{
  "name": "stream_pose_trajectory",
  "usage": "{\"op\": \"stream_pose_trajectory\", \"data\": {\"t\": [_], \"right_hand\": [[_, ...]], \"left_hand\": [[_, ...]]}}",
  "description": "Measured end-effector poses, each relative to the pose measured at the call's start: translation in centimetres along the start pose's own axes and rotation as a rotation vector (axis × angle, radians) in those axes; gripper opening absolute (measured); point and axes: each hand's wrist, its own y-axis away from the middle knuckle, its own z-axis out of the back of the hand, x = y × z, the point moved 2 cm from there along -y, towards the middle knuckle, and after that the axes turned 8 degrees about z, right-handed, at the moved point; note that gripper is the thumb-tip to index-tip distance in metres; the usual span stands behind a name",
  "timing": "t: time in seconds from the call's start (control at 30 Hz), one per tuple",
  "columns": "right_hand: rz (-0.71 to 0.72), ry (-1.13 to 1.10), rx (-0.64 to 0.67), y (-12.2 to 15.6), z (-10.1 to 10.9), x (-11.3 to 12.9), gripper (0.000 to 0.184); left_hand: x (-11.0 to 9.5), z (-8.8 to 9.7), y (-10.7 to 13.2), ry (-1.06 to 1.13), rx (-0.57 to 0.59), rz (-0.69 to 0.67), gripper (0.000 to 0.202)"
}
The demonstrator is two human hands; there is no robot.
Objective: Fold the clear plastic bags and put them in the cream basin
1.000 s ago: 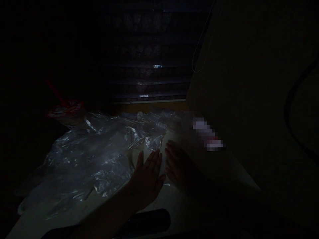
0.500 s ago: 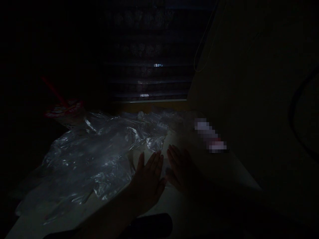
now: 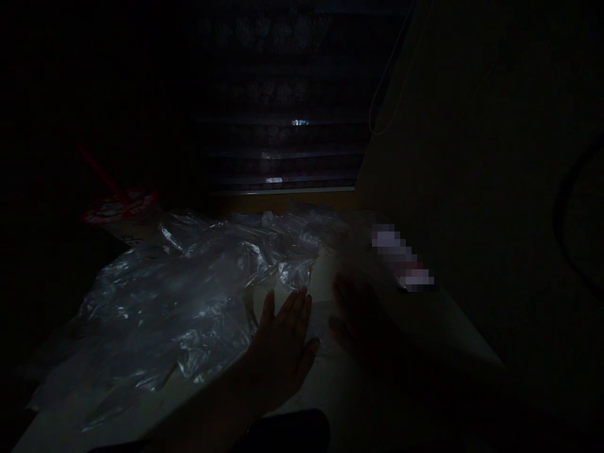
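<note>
The scene is very dark. My left hand (image 3: 283, 343) lies flat, fingers stretched out and spread, over the pale tabletop (image 3: 325, 390). Just to its left spreads a crumpled heap of clear plastic film (image 3: 170, 302), shiny and wrinkled, with its edge close to my fingers. My right hand (image 3: 361, 314) hovers over or rests on the table to the right, a gap away from the left. Its thumb and fingers stand apart, and nothing shows in it. Between the hands a faint clear sheet (image 3: 323, 324) seems to lie on the table.
A cup with a red-patterned lid (image 3: 120, 207) and red straw stands at the left behind the film. A pixelated pale item (image 3: 401, 258) lies at the right. Behind hang window blinds (image 3: 278, 138) with a cord (image 3: 372, 123). A wall (image 3: 472, 189) borders the table's right side.
My right hand has moved to the right, away from my left hand, widening the gap between them. My left hand has barely moved.
</note>
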Motion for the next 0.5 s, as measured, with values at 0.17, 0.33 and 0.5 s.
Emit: {"op": "stream_pose_trajectory", "data": {"t": [0.17,0.33,0.5], "right_hand": [[-0.038,0.046,0.046,0.4,-0.3,-0.6,0.054],[-0.08,0.065,0.127,0.7,0.2,-1.1,0.046],[-0.098,0.072,0.131,0.8,0.8,-1.5,0.033]], "left_hand": [[0.0,0.0,-0.1,0.005,0.015,0.0,0.052],[0.0,0.1,-0.1,0.0,0.007,0.007,0.051],[0.0,0.0,0.0,-0.005,0.013,-0.002,0.052]]}}
